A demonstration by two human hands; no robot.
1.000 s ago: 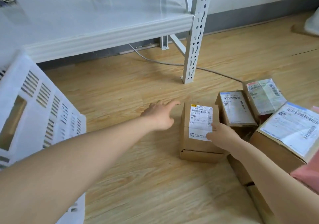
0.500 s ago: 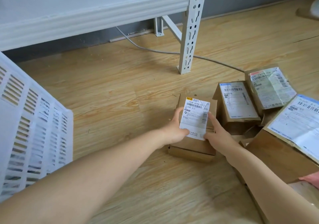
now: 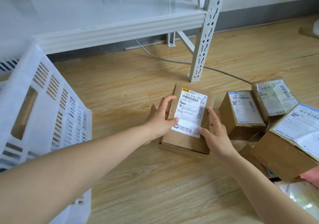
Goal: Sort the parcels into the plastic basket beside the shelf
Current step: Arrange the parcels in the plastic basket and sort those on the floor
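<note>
A brown cardboard parcel (image 3: pixel 183 141) with a white shipping label lies on the wooden floor in the middle of the view. My left hand (image 3: pixel 160 118) grips its left side, thumb laid over the top edge onto the label. My right hand (image 3: pixel 215 134) holds its right side, thumb on the label's lower corner and fingers along the box's edge. The white slotted plastic basket (image 3: pixel 43 92) stands at the left, its wall close to my left forearm; its inside is hidden.
Three more labelled parcels sit at the right: a small box (image 3: pixel 241 115), a taped one (image 3: pixel 274 97) behind it and a large one (image 3: pixel 291 147) nearest me. The white shelf's post (image 3: pixel 203 51) stands just behind the held parcel. A grey cable (image 3: pixel 172 60) runs along the floor.
My left hand came from beside the parcel onto its left side. My right hand shifted along the right edge, so both hands now clasp the parcel. The view has moved closer.
</note>
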